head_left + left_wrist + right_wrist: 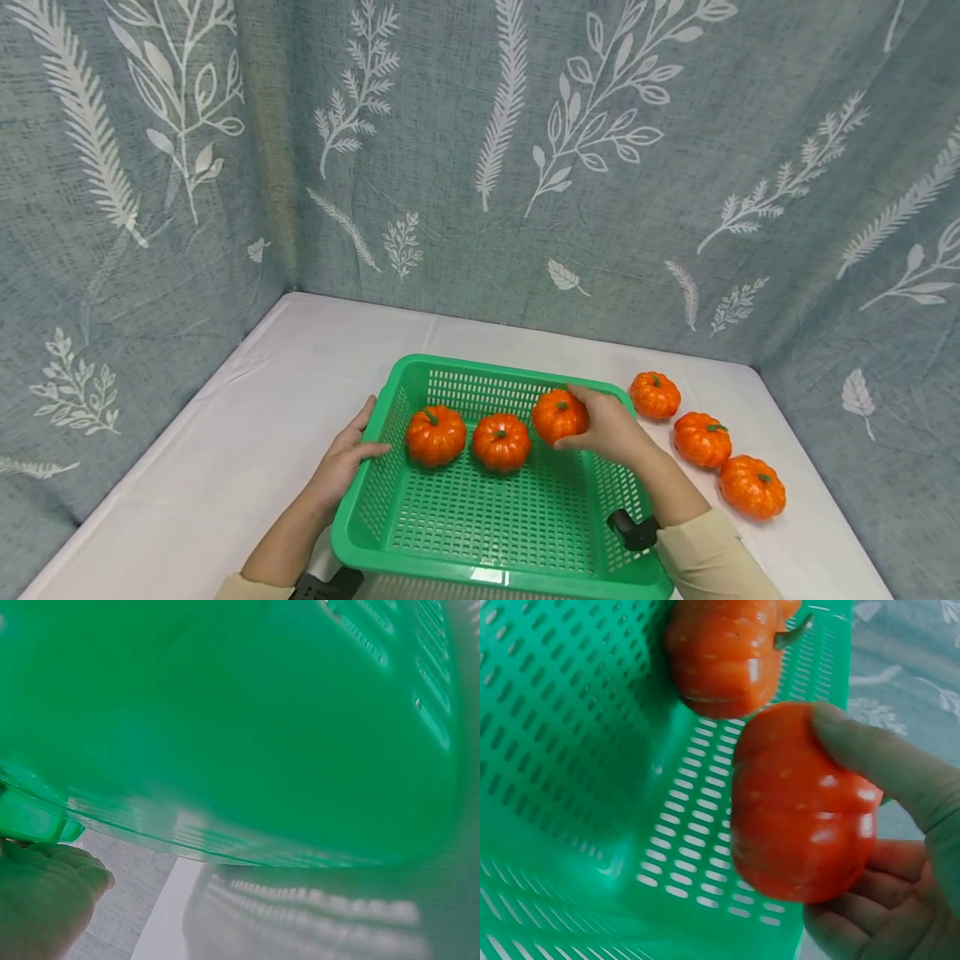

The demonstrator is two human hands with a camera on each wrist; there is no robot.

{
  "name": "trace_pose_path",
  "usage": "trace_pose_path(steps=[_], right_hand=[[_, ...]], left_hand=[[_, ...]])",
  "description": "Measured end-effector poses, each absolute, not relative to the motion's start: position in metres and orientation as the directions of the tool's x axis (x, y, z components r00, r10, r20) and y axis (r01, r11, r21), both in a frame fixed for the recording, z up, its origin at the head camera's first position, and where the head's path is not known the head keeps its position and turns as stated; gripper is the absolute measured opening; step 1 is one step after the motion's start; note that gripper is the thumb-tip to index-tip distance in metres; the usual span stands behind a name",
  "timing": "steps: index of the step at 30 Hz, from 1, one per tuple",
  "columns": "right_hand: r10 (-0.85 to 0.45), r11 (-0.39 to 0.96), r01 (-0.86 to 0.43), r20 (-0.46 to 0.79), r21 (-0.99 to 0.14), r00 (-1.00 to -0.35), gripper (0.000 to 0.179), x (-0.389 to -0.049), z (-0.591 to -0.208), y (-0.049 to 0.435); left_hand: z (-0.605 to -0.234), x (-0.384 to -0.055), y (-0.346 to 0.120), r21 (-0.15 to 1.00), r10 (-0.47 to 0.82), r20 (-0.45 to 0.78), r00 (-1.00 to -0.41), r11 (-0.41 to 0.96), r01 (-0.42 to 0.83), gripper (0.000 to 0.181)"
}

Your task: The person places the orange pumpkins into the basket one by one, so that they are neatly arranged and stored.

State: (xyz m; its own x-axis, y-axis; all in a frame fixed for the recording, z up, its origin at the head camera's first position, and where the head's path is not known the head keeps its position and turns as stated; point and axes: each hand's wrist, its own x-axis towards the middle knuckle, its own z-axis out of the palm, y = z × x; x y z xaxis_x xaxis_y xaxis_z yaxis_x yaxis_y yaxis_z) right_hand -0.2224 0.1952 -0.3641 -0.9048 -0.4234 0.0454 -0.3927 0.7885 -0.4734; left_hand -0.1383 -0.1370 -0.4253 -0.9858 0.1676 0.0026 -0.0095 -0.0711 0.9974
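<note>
A green plastic basket (pixel 495 517) with slotted walls stands before me. My left hand (pixel 341 467) grips its left rim, thumb over the edge and fingers outside; the left wrist view shows that hand (pixel 52 900) beside the green wall. Between its thumb and fingers my right hand (pixel 611 425) holds a small orange pumpkin (pixel 558 417) inside the basket's back right corner. In the right wrist view this pumpkin (pixel 802 802) is close to the slotted wall. Two more pumpkins, one at the left (pixel 436 436) and one in the middle (pixel 501 442), sit in the basket's back half.
On the white table (pixel 247 417), to the right of the basket, three pumpkins lie in a slanting row: a far one (pixel 655 396), a middle one (pixel 702 439) and a near one (pixel 752 487). Blue-grey curtains (pixel 442 167) with white leaf prints enclose the table's back and sides.
</note>
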Motion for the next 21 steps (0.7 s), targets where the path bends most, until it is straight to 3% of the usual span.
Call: trace_pose_path(steps=[21], right_hand=[[-0.437,0.842,-0.33,-0.181,-0.426,-0.881,0.08,-0.227,-0.385,0.195]], left_hand=[[-0.423,-0.139,-0.136,0.998,0.154,-0.025,-0.988,-0.056,-0.034,0.074]])
